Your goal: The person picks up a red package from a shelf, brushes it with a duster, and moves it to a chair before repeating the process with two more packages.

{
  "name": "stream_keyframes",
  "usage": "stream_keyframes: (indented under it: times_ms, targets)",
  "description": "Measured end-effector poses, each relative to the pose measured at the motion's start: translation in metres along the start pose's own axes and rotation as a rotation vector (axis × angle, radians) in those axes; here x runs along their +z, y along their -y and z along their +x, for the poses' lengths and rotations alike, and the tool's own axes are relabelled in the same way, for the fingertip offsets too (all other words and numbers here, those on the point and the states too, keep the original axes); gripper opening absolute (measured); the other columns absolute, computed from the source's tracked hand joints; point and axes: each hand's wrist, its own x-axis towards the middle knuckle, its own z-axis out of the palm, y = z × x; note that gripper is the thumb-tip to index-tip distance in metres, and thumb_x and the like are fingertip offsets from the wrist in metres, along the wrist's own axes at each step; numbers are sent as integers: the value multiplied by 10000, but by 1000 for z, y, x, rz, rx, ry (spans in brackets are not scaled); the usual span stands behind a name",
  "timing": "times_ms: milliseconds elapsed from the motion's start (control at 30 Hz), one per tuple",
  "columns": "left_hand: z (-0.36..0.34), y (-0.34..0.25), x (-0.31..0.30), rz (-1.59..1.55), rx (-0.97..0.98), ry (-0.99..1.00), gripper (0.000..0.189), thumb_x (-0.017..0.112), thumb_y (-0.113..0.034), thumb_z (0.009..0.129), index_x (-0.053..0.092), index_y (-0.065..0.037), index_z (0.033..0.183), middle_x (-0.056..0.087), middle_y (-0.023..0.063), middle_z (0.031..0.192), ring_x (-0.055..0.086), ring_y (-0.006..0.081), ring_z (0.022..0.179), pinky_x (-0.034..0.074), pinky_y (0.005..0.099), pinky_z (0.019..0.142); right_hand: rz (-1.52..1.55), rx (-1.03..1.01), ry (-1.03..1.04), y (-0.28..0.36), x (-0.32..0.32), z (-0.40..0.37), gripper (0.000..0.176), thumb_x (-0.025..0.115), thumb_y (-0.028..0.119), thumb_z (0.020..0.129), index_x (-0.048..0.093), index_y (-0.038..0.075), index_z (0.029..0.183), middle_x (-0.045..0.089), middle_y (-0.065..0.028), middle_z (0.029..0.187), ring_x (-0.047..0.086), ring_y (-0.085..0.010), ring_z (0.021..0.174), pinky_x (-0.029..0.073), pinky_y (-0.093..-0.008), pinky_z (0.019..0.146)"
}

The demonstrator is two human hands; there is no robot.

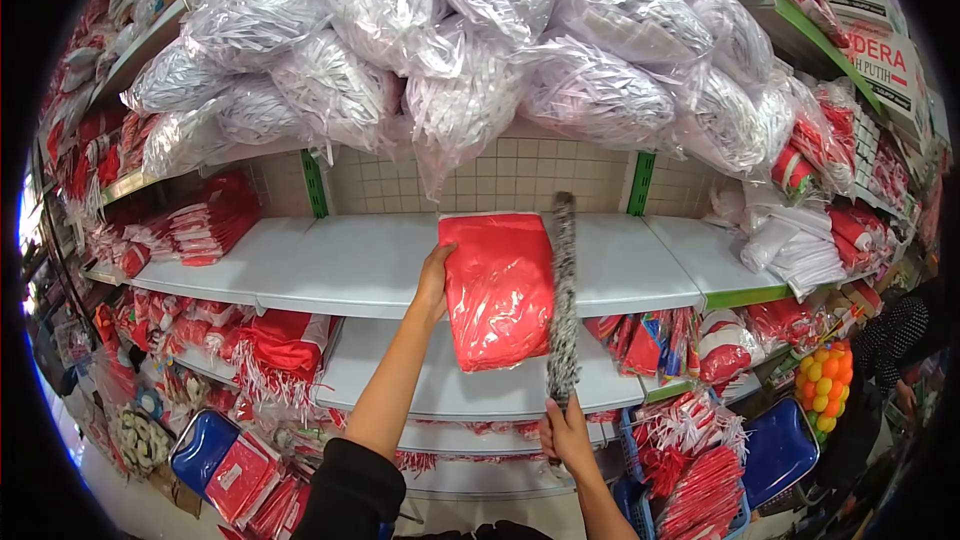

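Note:
My left hand (433,280) grips the left edge of a red folded cloth in a clear plastic bag (498,295), held upright in front of the shelves. In my right hand (568,435) is the handle of a long grey fluffy duster (564,290). The duster points upward, and its bristles run along the right edge of the red packet. Behind both lies a white shelf (370,258) with a tiled back panel (390,180) above it.
Clear bags of white shredded strips (465,90) bulge over the upper shelf. Red-and-white packets (205,225) sit at left, rolled white packs (795,250) at right. Below are a blue basket of red goods (695,470) and a blue-lidded container (205,452). A person in dark clothes (895,340) stands at far right.

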Motion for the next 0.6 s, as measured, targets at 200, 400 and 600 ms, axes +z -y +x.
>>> stream_keyframes:
  times_ms: [200, 400, 600]
  targets:
    - [-3, -2, 1, -61, -57, -58, 288, 408, -213, 936, 490, -7, 1119, 586, 110, 1051, 582, 213, 942, 484, 336, 848, -95, 128, 341, 32, 15, 29, 229, 495, 218, 941, 382, 127, 1118, 381, 27, 568, 325, -45, 410, 249, -210, 334]
    - [-7, -7, 13, -6, -60, -85, 311, 377, -240, 941, 490, -3, 1107, 589, 120, 1037, 580, 221, 913, 481, 345, 843, 49, 64, 134, 39, 27, 43, 178, 499, 188, 936, 388, 138, 1067, 316, 35, 563, 269, -50, 408, 203, -211, 338]
    - [7, 2, -6, 34, -61, -44, 298, 404, -228, 933, 499, 7, 1089, 597, 123, 1008, 583, 214, 894, 490, 348, 817, 7, 157, 170, 30, 7, 40, 134, 507, 175, 923, 407, 131, 1001, 323, 30, 553, 270, -49, 390, 188, -211, 330]
